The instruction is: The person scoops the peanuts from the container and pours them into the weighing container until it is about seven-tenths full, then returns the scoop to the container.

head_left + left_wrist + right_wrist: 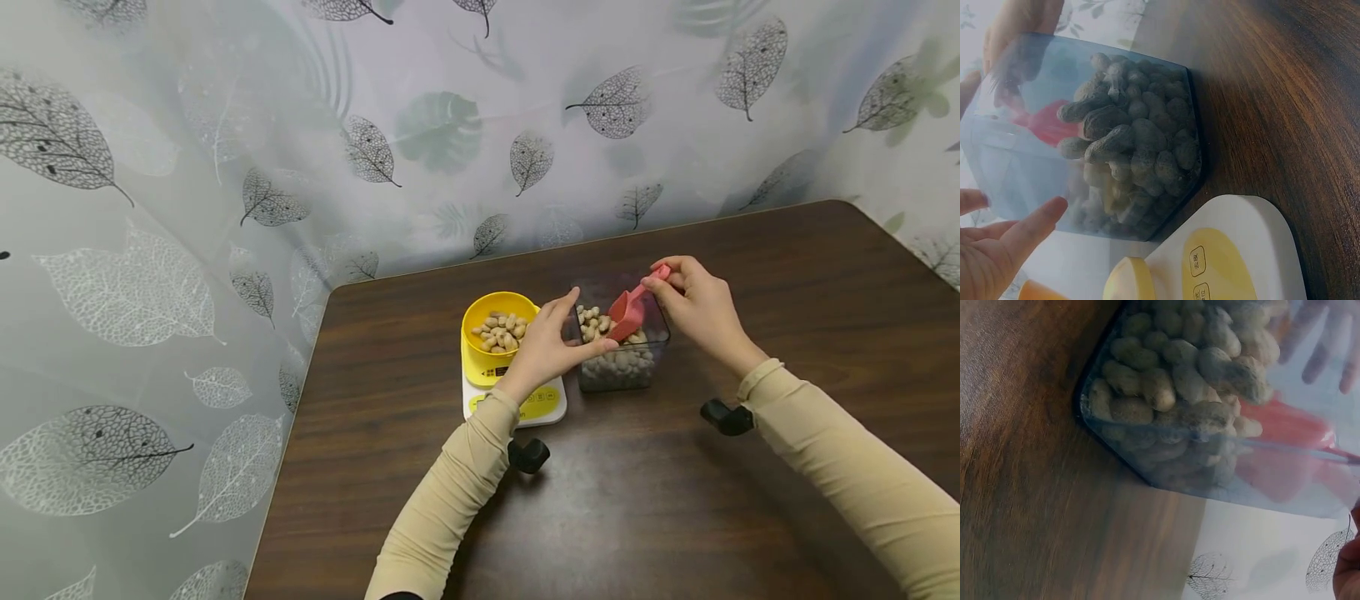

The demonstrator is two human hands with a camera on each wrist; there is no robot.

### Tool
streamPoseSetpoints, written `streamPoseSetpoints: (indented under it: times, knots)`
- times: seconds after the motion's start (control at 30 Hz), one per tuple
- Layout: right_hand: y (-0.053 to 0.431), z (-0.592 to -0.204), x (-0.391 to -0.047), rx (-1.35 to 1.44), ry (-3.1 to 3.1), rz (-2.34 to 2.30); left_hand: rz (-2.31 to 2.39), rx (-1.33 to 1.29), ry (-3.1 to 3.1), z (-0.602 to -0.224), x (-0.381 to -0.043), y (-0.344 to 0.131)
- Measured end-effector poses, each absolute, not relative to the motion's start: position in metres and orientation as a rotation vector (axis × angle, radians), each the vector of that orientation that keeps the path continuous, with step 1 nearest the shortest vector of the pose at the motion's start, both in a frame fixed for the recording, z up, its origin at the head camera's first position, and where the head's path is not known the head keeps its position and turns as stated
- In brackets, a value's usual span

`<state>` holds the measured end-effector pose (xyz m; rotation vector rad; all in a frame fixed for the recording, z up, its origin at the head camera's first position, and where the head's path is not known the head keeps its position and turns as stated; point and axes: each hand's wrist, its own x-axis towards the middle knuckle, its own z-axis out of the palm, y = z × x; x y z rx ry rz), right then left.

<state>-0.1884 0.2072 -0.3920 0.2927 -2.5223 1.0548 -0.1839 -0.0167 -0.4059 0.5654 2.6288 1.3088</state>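
Observation:
A clear plastic container [617,379] holds peanuts in their shells [1147,137]. My right hand [696,304] pinches the handle end of a pink scoop [627,315], whose bowl dips in among the peanuts, tilted down to the left. In the right wrist view the scoop [1285,447] shows through the container wall. At the container's left side is my left hand [546,346], its fingers straight and spread and its thumb reaching along the front rim. Its fingertips [1054,209] are right at the wall in the left wrist view.
Left of the container stands a white and yellow kitchen scale [551,406] with a yellow bowl [474,321] of peanuts on top, partly behind my left hand. Everything rests on a dark wooden table [637,500]. A leaf-patterned curtain [450,150] hangs behind and to the left.

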Motion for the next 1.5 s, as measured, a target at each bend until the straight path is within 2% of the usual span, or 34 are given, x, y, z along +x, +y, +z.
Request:
streamPoseSetpoints:
  times: [0.33, 0.63, 1.5]
  knots:
    - [0.2075, -0.3969, -0.188, 0.253, -2.494, 1.086, 1.284, 0.553, 2.645, -0.4068, -0.1843, -0.0157]
    - [0.213, -0.3955, -0.1851, 0.346, -2.609, 1.18, 1.306, 0.555, 2.633, -0.4072, -0.1855, -0.017]
    - [0.2099, -0.391, -0.1913, 0.125, -2.619, 1.215, 1.305, 0.55, 2.626, -0.407, -0.1834, -0.0176]
